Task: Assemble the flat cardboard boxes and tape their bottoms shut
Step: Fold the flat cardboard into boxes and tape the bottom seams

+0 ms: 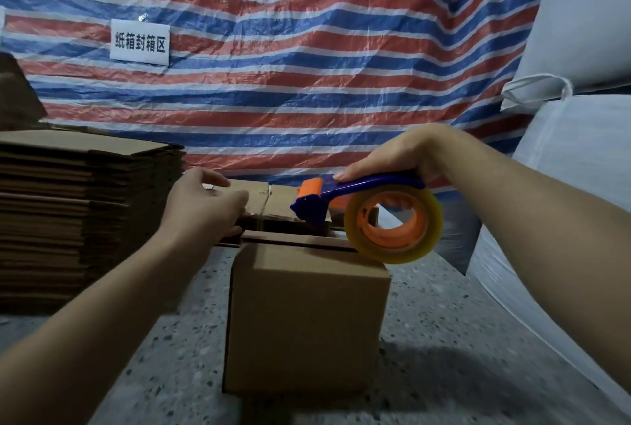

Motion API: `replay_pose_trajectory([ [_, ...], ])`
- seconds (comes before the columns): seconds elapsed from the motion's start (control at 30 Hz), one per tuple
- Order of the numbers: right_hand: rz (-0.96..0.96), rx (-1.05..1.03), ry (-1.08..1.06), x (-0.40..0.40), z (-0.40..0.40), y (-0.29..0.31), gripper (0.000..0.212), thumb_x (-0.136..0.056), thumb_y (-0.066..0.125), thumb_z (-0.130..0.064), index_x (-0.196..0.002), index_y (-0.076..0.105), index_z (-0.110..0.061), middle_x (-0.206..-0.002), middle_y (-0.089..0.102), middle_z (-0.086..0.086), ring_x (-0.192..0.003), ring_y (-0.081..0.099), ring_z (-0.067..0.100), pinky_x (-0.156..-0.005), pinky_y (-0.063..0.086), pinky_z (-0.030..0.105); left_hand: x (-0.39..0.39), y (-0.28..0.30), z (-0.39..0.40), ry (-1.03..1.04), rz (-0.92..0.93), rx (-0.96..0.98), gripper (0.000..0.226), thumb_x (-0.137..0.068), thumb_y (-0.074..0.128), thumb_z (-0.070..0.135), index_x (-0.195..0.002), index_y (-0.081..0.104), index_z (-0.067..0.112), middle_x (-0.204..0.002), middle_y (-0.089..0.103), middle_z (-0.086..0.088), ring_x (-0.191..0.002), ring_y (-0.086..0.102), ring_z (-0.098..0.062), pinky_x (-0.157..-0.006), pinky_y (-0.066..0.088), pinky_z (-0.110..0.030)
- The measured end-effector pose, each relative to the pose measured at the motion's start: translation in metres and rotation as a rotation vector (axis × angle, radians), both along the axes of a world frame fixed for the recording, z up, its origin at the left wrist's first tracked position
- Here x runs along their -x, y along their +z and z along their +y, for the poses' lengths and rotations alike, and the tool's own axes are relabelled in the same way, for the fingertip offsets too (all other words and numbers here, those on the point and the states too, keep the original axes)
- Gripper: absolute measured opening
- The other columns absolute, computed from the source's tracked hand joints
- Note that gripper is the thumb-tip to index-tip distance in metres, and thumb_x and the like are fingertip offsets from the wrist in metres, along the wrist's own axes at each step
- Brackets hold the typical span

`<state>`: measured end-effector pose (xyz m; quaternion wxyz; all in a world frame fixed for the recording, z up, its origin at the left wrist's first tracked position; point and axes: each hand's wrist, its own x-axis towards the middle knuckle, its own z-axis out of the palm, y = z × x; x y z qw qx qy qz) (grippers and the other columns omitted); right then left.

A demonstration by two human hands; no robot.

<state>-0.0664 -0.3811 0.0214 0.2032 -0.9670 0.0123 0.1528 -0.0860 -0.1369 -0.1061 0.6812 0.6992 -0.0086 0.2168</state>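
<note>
On the speckled floor (pixel 444 339), at dead centre, an assembled cardboard box (pixel 304 319) stands upright, its plain front face toward the camera. Top flaps look folded in; a dark gap shows along the far edge. Whether tape runs across the top, cannot tell.

Right hand (pixel 392 155), at 2 o'clock from the box, grips the blue handle of a tape dispenser (pixel 368 209); fingers curl round the handle, forefinger laid along its top. The clear tape roll (pixel 392 223) on its orange hub hangs just over the box's far right corner, touching or nearly so. The dispenser's blue-and-orange head points toward 9 o'clock.

Left hand (pixel 205 206), at 11 o'clock from the box, reaches over the far left edge. Fingers loosely curled, thumb out, holding nothing that can be seen; fingertips sit near a second box (pixel 273 202) directly behind the first, at 12 o'clock. That one shows a seam down its middle.

At 9 o'clock, a tall stack of flat cardboard (pixel 68 213) rests on the floor. Behind everything hangs a red, white and blue striped tarp (pixel 307 66) with a white sign (pixel 140 42) at 11 o'clock. White sacks (pixel 573 158) pile up at 3 o'clock.
</note>
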Motion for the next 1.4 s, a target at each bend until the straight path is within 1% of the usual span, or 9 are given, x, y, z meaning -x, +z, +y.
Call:
replay_pose_trajectory([
  [0.07, 0.020, 0.049, 0.009, -0.003, 0.008, 0.002, 0.094, -0.046, 0.077, -0.074, -0.116, 0.066, -0.013, -0.085, 0.077, 0.006, -0.066, 0.073, 0.015, -0.055, 0.056, 0.026, -0.002, -0.005, 0.008, 0.007, 0.013, -0.090, 0.024, -0.086, 0.072, 0.012, -0.097, 0.053, 0.023, -0.092, 0.063, -0.009, -0.077, 0.069, -0.018, -0.052, 0.054, -0.025],
  [0.23, 0.047, 0.187, 0.037, -0.011, 0.030, 0.003, 0.096, -0.045, 0.079, -0.078, -0.116, 0.068, -0.014, -0.092, 0.078, 0.008, -0.070, 0.073, 0.017, -0.058, 0.056, 0.028, -0.007, -0.021, 0.017, 0.010, 0.062, -0.174, 0.021, -0.088, 0.070, 0.014, -0.098, 0.052, 0.020, -0.094, 0.061, -0.007, -0.085, 0.065, -0.021, -0.067, 0.059, -0.037],
  [0.4, 0.062, 0.250, 0.023, -0.015, 0.040, 0.003, 0.094, -0.048, 0.077, -0.077, -0.116, 0.067, -0.014, -0.097, 0.078, 0.010, -0.074, 0.073, 0.019, -0.060, 0.056, 0.029, -0.012, -0.027, 0.022, -0.038, 0.094, -0.085, 0.023, -0.089, 0.066, 0.006, -0.090, 0.048, 0.020, -0.094, 0.060, -0.014, -0.079, 0.063, -0.022, -0.047, 0.049, -0.024],
  [0.5, 0.075, 0.257, 0.013, -0.015, 0.042, 0.003, 0.094, -0.045, 0.076, -0.077, -0.115, 0.068, -0.014, -0.092, 0.078, 0.009, -0.071, 0.073, 0.017, -0.058, 0.056, 0.028, -0.013, -0.031, 0.022, -0.044, 0.106, -0.055, 0.021, -0.090, 0.065, 0.005, -0.089, 0.048, 0.018, -0.089, 0.062, -0.014, -0.070, 0.060, -0.020, -0.044, 0.047, -0.023],
  [0.73, 0.090, 0.268, 0.002, -0.014, 0.046, 0.002, 0.093, -0.047, 0.076, -0.076, -0.115, 0.071, -0.013, -0.092, 0.077, 0.008, -0.069, 0.071, 0.017, -0.058, 0.056, 0.028, -0.017, -0.043, 0.025, -0.052, 0.127, -0.082, 0.015, -0.089, 0.067, 0.010, -0.097, 0.054, 0.013, -0.089, 0.066, -0.017, -0.062, 0.055, -0.018, -0.049, 0.045, -0.028],
  [1.07, 0.081, 0.208, 0.002, -0.010, 0.046, -0.001, 0.077, -0.059, 0.074, -0.070, -0.113, 0.070, -0.015, -0.090, 0.077, 0.007, -0.067, 0.071, 0.015, -0.055, 0.056, 0.027, -0.005, -0.069, 0.003, -0.059, 0.148, -0.039, 0.010, -0.096, 0.060, 0.025, -0.095, 0.054, 0.016, -0.088, 0.058, -0.007, -0.071, 0.049, -0.016, -0.058, 0.040, -0.029],
  [1.17, 0.093, 0.190, 0.010, -0.010, 0.046, -0.002, 0.080, -0.059, 0.075, -0.069, -0.118, 0.068, -0.015, -0.093, 0.076, 0.007, -0.069, 0.070, 0.015, -0.057, 0.055, 0.026, -0.004, -0.069, 0.000, -0.070, 0.166, -0.033, 0.012, -0.098, 0.057, 0.027, -0.095, 0.055, 0.015, -0.088, 0.057, -0.008, -0.072, 0.049, -0.016, -0.058, 0.038, -0.029],
  [1.33, 0.117, 0.168, 0.031, -0.011, 0.047, -0.002, 0.074, -0.063, 0.075, -0.066, -0.119, 0.065, -0.018, -0.092, 0.076, 0.005, -0.069, 0.070, 0.014, -0.057, 0.055, 0.026, -0.001, -0.073, 0.001, -0.177, 0.312, -0.016, 0.028, -0.100, 0.051, 0.041, -0.103, 0.057, 0.014, -0.089, 0.058, -0.012, -0.073, 0.048, -0.022, -0.056, 0.036, -0.029],
  [1.4, 0.120, 0.165, 0.031, -0.012, 0.047, -0.002, 0.077, -0.063, 0.076, -0.066, -0.122, 0.063, -0.019, -0.094, 0.077, 0.005, -0.070, 0.071, 0.014, -0.057, 0.055, 0.027, 0.002, -0.074, 0.002, -0.193, 0.338, -0.006, 0.027, -0.100, 0.051, 0.038, -0.109, 0.057, 0.013, -0.091, 0.058, -0.012, -0.074, 0.048, -0.022, -0.057, 0.036, -0.029],
])
